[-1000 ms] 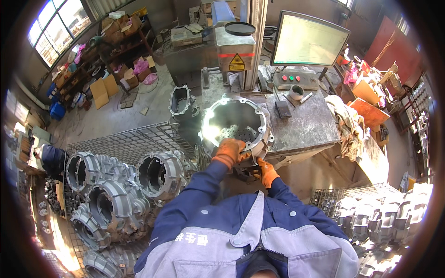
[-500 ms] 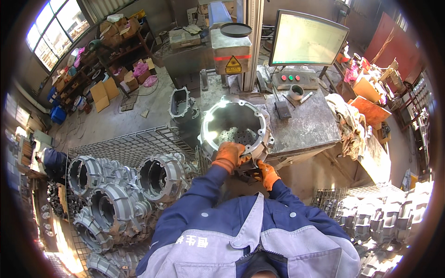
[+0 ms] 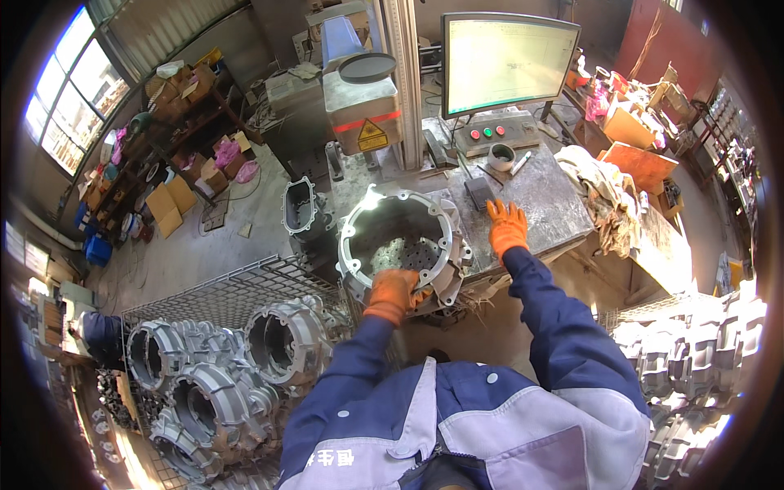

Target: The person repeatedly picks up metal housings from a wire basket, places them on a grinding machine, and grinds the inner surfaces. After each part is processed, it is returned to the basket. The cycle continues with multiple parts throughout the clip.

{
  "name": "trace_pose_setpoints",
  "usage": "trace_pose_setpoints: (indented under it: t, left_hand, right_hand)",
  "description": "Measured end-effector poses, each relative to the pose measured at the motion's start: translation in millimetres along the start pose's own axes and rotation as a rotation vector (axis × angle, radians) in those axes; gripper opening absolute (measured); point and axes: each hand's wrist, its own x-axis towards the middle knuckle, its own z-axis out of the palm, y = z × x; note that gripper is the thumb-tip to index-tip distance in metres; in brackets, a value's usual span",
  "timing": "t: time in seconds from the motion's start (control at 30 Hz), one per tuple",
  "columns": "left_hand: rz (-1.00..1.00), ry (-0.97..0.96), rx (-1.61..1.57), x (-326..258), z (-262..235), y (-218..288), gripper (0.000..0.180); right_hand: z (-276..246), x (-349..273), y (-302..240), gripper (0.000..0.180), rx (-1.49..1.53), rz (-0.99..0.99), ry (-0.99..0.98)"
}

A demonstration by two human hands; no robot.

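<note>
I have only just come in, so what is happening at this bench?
A person in orange gloves is at the workbench with a large round metal housing, its wide opening facing up. The left hand is at the housing's near rim; its exact grip is hard to see. The right hand is spread, with its fingertips close to a small dark box; contact is unclear. Behind the bench's work area, a monitor is lit.

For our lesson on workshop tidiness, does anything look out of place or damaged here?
Mainly untidiness: a stained cloth lies crumpled at the right of the workbench, and cardboard sits on the floor. The metal housing at the left hand shows no obvious damage.
</note>
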Motion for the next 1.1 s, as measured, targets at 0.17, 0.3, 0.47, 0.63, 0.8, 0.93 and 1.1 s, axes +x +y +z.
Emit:
trace_pose_setpoints:
  t: [0.17,0.3,0.47,0.63,0.8,0.93,1.1]
  left_hand:
    - [-0.017,-0.064,0.085,0,-8,3,0.051]
    - [-0.065,-0.118,0.073,-1,-15,8,0.042]
    - [-0.075,-0.222,0.098,2,-21,10,0.036]
    - [-0.085,-0.192,0.059,0,-19,7,0.036]
    - [-0.052,-0.068,0.074,-5,-11,6,0.038]
    - [-0.056,-0.058,0.078,-5,-10,6,0.043]
    - [-0.026,-0.036,0.065,-6,-15,8,0.05]
  right_hand:
    - [38,25,-7,0.052,-0.246,-0.036,-0.141]
    - [51,31,-16,0.048,-0.147,0.011,-0.242]
    - [42,27,-9,0.059,-0.181,-0.038,-0.181]
    - [23,-42,-19,0.043,0.137,-0.008,0.179]
    - [12,-163,-40,0.026,0.268,0.1,-0.083]
    - [18,-227,-48,0.048,0.717,0.318,-0.415]
    - [21,-215,-55,0.058,1.831,0.552,-1.0]
